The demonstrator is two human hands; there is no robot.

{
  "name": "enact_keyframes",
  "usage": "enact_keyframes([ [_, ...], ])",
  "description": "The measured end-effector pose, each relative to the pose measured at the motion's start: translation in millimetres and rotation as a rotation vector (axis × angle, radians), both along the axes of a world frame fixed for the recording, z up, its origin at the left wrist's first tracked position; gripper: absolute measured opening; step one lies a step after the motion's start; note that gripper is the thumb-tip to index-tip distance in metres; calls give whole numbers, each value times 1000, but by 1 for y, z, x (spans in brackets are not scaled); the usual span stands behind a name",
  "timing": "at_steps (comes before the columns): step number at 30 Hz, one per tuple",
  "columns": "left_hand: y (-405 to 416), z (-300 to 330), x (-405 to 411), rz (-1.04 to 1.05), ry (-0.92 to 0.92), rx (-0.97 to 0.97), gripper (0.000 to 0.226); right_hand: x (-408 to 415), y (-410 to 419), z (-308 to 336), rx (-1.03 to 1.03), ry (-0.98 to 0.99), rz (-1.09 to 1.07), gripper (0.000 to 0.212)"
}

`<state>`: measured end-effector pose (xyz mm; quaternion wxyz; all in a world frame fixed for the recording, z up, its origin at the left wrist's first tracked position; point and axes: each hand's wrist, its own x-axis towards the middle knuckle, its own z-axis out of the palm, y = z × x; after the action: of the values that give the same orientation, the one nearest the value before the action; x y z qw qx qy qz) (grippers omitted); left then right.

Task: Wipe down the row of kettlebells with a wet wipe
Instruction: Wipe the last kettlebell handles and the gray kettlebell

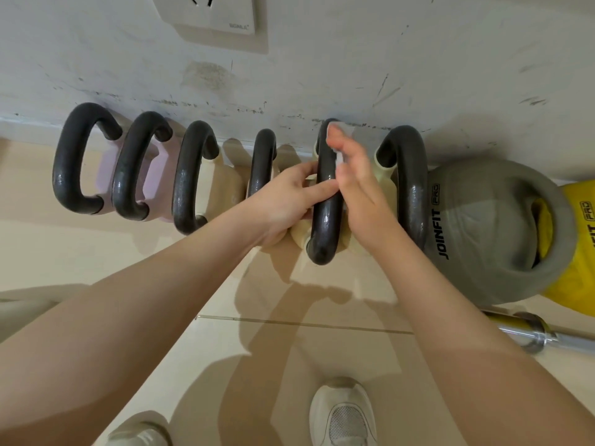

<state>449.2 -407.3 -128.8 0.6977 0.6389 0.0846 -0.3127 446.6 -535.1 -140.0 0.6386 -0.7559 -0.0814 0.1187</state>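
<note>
A row of kettlebells with black handles stands along the wall. The two on the left have pink bodies (106, 175); the others are cream. My left hand (286, 194) touches the left side of the fifth black handle (326, 207), fingers fairly straight against it. My right hand (357, 188) presses a white wet wipe (339, 128) against that handle's right side and top; most of the wipe is hidden under the fingers. A sixth black handle (409, 188) stands just right of my right hand.
A large grey kettlebell (483, 233) marked JOINFIT PRO sits at the right, with a yellow one (576, 252) behind it. A chrome barbell end (541, 339) lies on the tiled floor. White shoes (343, 413) are below. A wall socket (212, 20) is above.
</note>
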Motion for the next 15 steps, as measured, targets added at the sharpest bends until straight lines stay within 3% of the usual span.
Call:
enact_keyframes([
  [3, 7, 1, -12, -76, -39, 6, 32, 23, 6, -2, -105, 56, 0, 20],
  [8, 14, 1, -26, -155, -88, -61, 41, 39, 10, 7, -84, 310, -172, 43],
  [12, 13, -3, -33, -145, -112, -94, 44, 31, 8, 14, -277, -32, 24, 37],
  [15, 12, -3, -32, -138, -115, -95, 43, 48, 9, 25, -604, -160, 196, 38],
])
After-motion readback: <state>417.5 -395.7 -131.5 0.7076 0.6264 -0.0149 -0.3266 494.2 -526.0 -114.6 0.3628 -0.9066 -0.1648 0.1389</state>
